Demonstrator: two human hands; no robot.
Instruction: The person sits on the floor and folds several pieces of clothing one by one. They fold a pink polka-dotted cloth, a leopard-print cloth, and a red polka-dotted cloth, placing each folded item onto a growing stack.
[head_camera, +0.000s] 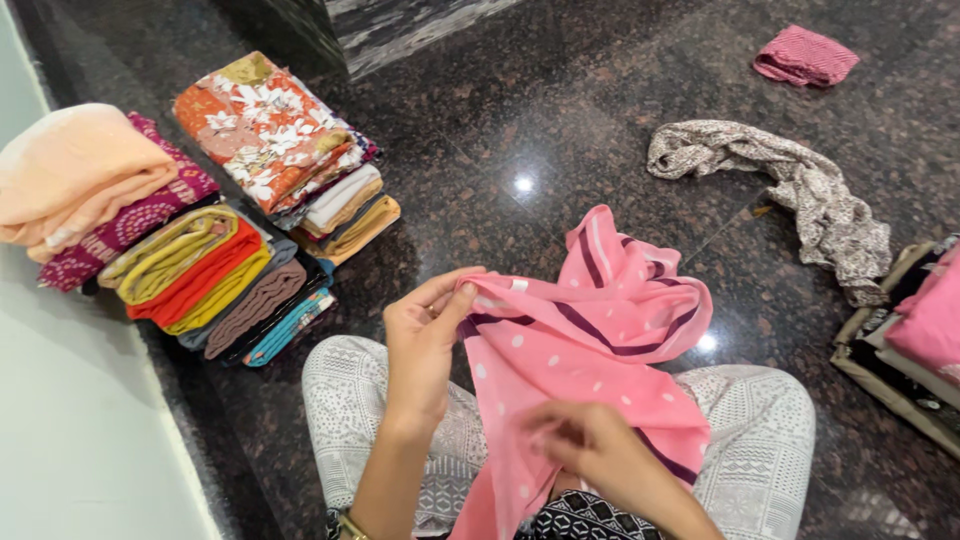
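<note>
A pink cloth (590, 330) with white dots and dark purple stripes is held up over my lap. My left hand (425, 345) pinches its upper left edge between thumb and fingers. My right hand (585, 445), blurred, grips the cloth lower down near its middle. The cloth's far end droops toward the dark polished floor (560, 130). My knees in white patterned trousers (745, 430) show beneath it.
Stacks of folded cloths (200, 270) lean at the left, topped by an orange floral one (265, 125) and a peach one (75, 170). A crumpled beige printed cloth (800, 185) lies at the right, a folded pink cloth (805, 55) farther back, another pile (915, 330) at the right edge.
</note>
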